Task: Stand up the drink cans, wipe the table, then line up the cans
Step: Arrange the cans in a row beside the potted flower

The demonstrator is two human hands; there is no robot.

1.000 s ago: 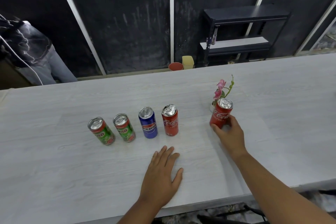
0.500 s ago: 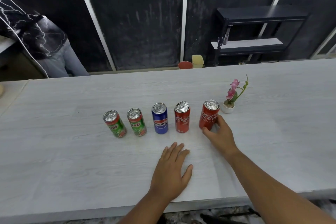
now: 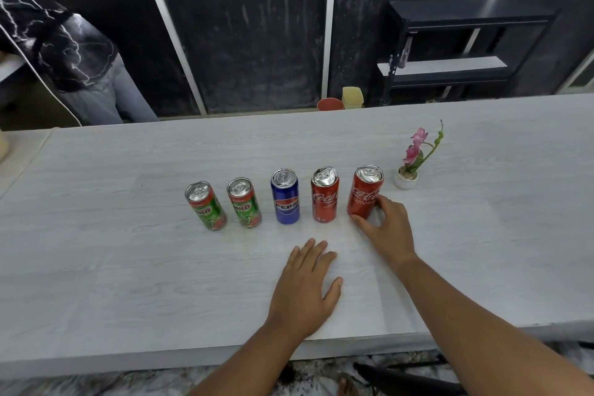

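Several cans stand upright in a row on the pale wooden table (image 3: 128, 283): two green Milo cans (image 3: 206, 206) (image 3: 245, 203), a blue Pepsi can (image 3: 285, 197), a red Coca-Cola can (image 3: 324, 194), and a second red Coca-Cola can (image 3: 364, 193) at the right end. My right hand (image 3: 387, 228) curls around the lower right side of that end can, thumb at its base. My left hand (image 3: 305, 289) lies flat on the table, palm down, in front of the row and holds nothing.
A small white pot with a pink flower (image 3: 406, 175) stands just right of the end can. A person in a dark patterned top (image 3: 61, 51) is beyond the table's far left. A black shelf unit (image 3: 456, 48) and two small pots (image 3: 340, 100) sit behind the far edge.
My right hand has carried the end Coca-Cola can leftward from beside the flower pot into the row. My left hand has stayed flat on the table.
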